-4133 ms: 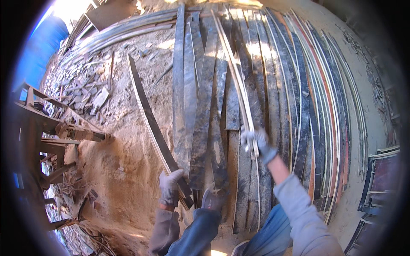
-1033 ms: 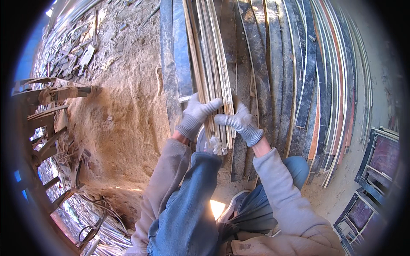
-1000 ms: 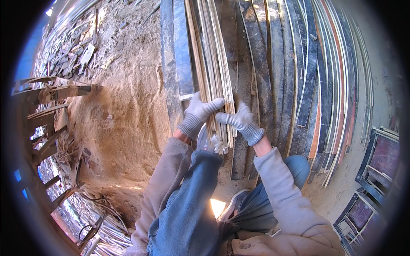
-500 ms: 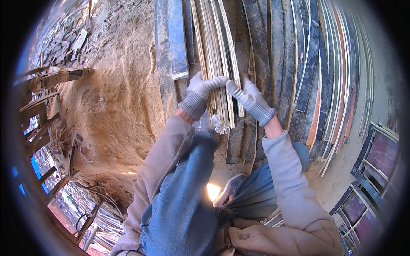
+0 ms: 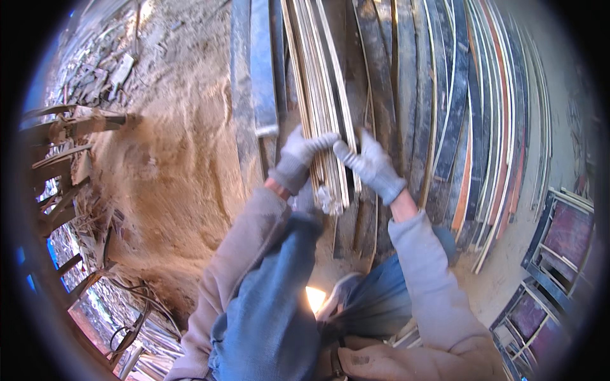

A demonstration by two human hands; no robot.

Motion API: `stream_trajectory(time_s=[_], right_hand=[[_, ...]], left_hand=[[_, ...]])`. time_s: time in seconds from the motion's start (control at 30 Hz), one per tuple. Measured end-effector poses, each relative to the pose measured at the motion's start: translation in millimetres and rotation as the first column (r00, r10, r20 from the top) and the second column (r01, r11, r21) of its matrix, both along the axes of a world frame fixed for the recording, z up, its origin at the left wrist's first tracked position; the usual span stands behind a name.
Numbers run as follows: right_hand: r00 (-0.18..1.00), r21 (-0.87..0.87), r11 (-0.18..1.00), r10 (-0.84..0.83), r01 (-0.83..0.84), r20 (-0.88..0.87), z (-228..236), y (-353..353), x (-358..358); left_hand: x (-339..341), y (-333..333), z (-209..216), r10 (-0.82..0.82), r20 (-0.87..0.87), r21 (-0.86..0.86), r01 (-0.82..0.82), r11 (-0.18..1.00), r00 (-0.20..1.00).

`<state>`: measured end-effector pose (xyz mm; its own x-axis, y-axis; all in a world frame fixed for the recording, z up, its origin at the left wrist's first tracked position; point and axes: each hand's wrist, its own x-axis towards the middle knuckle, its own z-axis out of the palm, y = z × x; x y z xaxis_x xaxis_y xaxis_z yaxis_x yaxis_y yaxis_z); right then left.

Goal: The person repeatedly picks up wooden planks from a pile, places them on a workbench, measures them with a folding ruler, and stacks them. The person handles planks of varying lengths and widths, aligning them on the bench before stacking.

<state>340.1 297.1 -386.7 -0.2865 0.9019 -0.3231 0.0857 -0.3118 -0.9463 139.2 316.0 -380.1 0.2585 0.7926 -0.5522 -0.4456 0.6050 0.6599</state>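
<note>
A bundle of long, thin plywood strips [image 5: 318, 95] runs away from me, its near end at my knees. A crumpled whitish wad [image 5: 329, 200] shows at that end. My left hand [image 5: 302, 155], in a pale knitted glove, grips the bundle's left side, thumb laid across the top. On the right side, my right hand [image 5: 373, 166], gloved alike, closes on the outer strips with its thumb over the top; its other fingers are partly hidden. The two thumb tips almost meet above the strips.
Dark boards [image 5: 413, 95] and more long strips [image 5: 495, 114] lie to the right. Left of the bundle is a bluish board [image 5: 264, 76], then sandy, sawdust-like ground [image 5: 165, 171]. A rough frame [image 5: 70, 159] stands far left; framed reddish panels [image 5: 569, 228] are at lower right.
The whole scene sits slightly lower in the picture, bundle, boards and hands together. Both hands keep their hold on the strips.
</note>
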Motion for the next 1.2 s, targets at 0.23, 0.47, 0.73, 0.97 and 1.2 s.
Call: stream_trajectory(time_s=[0.23, 0.47, 0.73, 0.97, 1.2], right_hand=[[0.775, 0.021, 0.992, 0.084, -0.125, 0.627, -5, -5, 4], [0.795, 0.036, 0.993, -0.108, 0.108, 0.596, 11, -18, 41], [0.973, 0.082, 0.989, -0.135, 0.121, 0.189, -9, -23, -32], [0.958, -0.364, 0.927, -0.179, 0.088, -0.226, -7, -24, 15], [0.937, -0.472, 0.882, -0.166, 0.001, -0.308, 14, -26, 57]], left_hand=[[3, 0, -12, 0.017, -0.056, -0.012, -0.018, 1.000, 0.998], [-2, -4, -2, 0.012, -0.182, -0.036, -0.019, 0.999, 0.983], [18, -10, -9, 0.024, -0.150, 0.052, -0.016, 0.999, 0.988], [-9, -18, -18, 0.042, -0.032, -0.133, -0.046, 0.990, 0.999], [3, -20, -18, 0.171, -0.914, 0.266, 0.225, 0.937, 0.368]])
